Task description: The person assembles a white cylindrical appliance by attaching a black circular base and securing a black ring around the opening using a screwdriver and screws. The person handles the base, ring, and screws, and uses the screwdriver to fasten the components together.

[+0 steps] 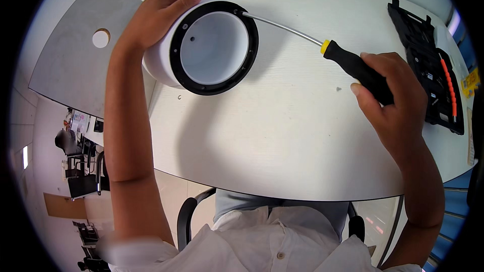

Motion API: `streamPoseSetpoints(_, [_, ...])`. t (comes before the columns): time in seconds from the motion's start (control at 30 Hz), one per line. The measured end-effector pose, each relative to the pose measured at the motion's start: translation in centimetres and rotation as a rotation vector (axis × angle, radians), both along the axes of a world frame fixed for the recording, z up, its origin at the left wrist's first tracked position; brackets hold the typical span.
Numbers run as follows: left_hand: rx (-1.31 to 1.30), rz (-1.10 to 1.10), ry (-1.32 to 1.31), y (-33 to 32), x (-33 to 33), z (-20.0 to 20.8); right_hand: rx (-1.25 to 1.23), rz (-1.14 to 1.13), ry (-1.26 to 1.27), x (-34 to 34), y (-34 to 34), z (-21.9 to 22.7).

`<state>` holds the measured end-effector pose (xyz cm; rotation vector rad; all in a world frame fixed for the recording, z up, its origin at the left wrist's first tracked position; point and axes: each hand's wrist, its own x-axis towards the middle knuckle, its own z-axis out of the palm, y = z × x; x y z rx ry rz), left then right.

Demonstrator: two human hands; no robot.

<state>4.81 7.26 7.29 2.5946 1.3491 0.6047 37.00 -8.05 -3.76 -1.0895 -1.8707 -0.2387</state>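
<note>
A white hollow cylinder (161,60) with a black ring (177,73) round its open end lies tilted at the far left of the table, the opening facing me. Along its outer side rests my left hand (164,12), the fingers wrapped over the top and gripping it. In my right hand (396,88) is a screwdriver (353,65) with a black handle, a yellow collar and a long metal shaft. The shaft's tip meets the upper right part of the ring, at a small screw hole. Several small screws or holes dot the ring.
An open black tool case (418,60) holding an orange flexible shaft (447,85) stands at the right edge of the white table (282,141). Small bits lie on the tabletop. A grey table (75,65) with a round hole adjoins at left. Chair armrests flank me.
</note>
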Motion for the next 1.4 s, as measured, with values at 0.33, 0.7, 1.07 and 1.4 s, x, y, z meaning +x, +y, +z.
streamPoseSetpoints(0.33, [0.022, -0.022, -0.020, 0.2, -0.2, -0.2, -0.791, 0.516, 1.098, 1.1, 0.6, 0.3])
streamPoseSetpoints(0.7, [0.076, 0.036, 0.018, -0.9, 0.1, -0.1, -0.984, 0.110, 0.656, 0.7, 0.4, 2.7])
streamPoseSetpoints(1.07, [0.115, 0.041, 0.007, -0.3, -0.4, -0.4, 0.066, -0.192, -0.278, 1.1, 0.3, 1.4])
streamPoseSetpoints(1.4, [0.116, 0.037, -0.009, -0.1, -0.3, -0.7, -0.271, -0.114, 0.009, 0.1, -0.8, 2.1])
